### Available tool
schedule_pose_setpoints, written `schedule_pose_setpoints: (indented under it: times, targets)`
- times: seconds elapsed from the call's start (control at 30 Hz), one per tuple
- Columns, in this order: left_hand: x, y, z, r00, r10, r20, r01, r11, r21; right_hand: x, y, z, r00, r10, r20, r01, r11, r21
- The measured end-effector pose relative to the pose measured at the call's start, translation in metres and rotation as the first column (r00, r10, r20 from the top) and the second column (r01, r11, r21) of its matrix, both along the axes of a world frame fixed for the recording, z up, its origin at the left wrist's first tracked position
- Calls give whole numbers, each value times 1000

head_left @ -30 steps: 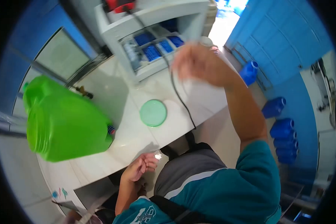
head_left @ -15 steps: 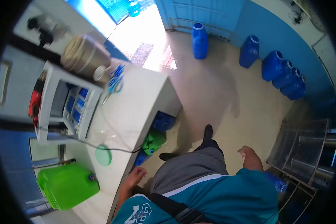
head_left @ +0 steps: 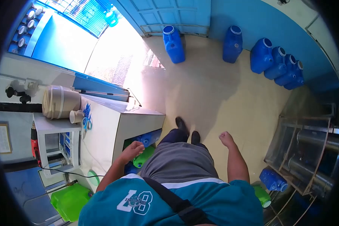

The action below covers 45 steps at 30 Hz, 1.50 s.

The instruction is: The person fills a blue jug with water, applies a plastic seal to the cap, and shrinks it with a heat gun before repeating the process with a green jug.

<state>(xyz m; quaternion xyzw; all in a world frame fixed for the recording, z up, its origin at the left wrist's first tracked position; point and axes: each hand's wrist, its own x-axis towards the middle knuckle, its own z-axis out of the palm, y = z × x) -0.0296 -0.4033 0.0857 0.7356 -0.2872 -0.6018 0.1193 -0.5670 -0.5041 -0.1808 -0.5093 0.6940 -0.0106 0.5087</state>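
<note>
My left hand [head_left: 132, 151] hangs at my side by the edge of the white counter [head_left: 109, 132], fingers loosely curled and holding nothing. Just beyond it, under the counter, lie a green jug [head_left: 144, 157] and a blue jug [head_left: 150, 138]. My right hand [head_left: 226, 138] hangs on the other side over the bare floor, curled into a loose fist with nothing in it. I stand facing the open floor, my black shoes [head_left: 187, 130] below me.
Several blue jugs [head_left: 277, 62] line the far blue wall. A large green jerrycan [head_left: 68, 201] and a green lid [head_left: 93, 177] sit on the counter behind me, beside a white shelf unit [head_left: 56, 148]. A metal rack [head_left: 309, 150] stands right, with a blue jug [head_left: 272, 180] at its foot.
I have turned away from the counter toward the open floor. My right hand dropped from the shelf to my side. The left hand stays low by the counter edge.
</note>
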Motion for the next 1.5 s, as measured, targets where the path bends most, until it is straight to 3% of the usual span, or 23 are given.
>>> schedule_pose_setpoints:
  times: [0.1,0.13,0.17,0.2,0.27,0.3,0.37,0.43,0.5,0.57,0.63,0.7,0.77,0.8,0.9,0.97,1.1,1.17,1.23,1.3,1.37,1.47,1.5]
  targets:
    - [-3,-60,-20,996,-80,-27,80,997,-13,-2,-11,-18,1000,9,-17,-10,999,-43]
    - [-3,-80,-30,992,-115,-56,113,993,-22,-15,-6,-53,1000,14,-24,-15,999,-44]
    - [-3,-101,-39,992,-108,-66,107,994,-24,-32,-5,-91,947,308,-92,-319,937,-139]
    - [-4,-123,-47,988,-128,-84,127,992,-21,-43,-18,-108,803,567,-185,-596,776,-207]
    - [-5,-169,-71,984,-140,-112,136,990,-37,-30,-60,-22,939,326,-110,-310,940,140]
    - [-5,-190,-86,981,-120,-151,114,992,-46,-28,-81,-8,934,334,-124,-312,935,168]
    - [-8,-241,-94,976,-59,-210,53,998,-33,-45,-101,-12,925,352,-142,-322,926,200]
    - [4,-291,-108,976,30,-214,-31,1000,-2,-56,-131,-27,975,119,-187,-62,956,286]
    - [12,-327,-109,970,164,-181,-162,986,25,-35,-199,18,966,161,-203,-68,913,402]
    - [34,-362,-109,970,185,-158,-194,980,-43,-2,-303,49,934,280,-223,-137,855,501]
    - [59,-379,-104,977,198,-76,-206,970,-128,13,-385,26,895,399,-202,-319,886,337]
    - [79,-390,-75,955,293,-36,-295,947,-124,42,-462,-2,946,307,-102,-317,943,-100]
    - [103,-391,-58,931,364,16,-359,925,-123,97,-544,-24,974,215,-72,-218,975,-36]
    - [115,-386,-55,913,407,37,-400,908,-123,131,-574,-31,964,261,-52,-263,964,-33]
    - [148,-363,-53,791,603,105,-594,797,-106,246,-670,-31,879,468,-96,-477,868,-140]
    - [152,-342,-55,648,752,121,-759,651,14,317,-705,-7,816,576,-56,-574,794,-201]
    - [141,-325,-71,501,854,137,-865,494,84,409,-752,-24,774,633,9,-628,770,-115]
    - [132,-334,-73,522,827,210,-853,502,143,426,-769,-86,691,722,-10,-715,682,-156]
    - [124,-340,-87,498,832,245,-867,474,154,437,-787,-132,626,779,36,-780,626,13]
    - [114,-342,-92,477,834,277,-879,448,166,443,-809,-160,481,875,56,-877,479,37]
    - [106,-353,-94,583,740,335,-809,567,155,474,-838,-135,327,944,43,-938,318,141]
    - [102,-398,-45,519,780,349,-841,538,47,537,-887,-88,170,982,-81,-979,178,96]
    - [96,-407,-35,457,816,354,-879,476,38,559,-902,-79,114,985,-133,-992,120,45]
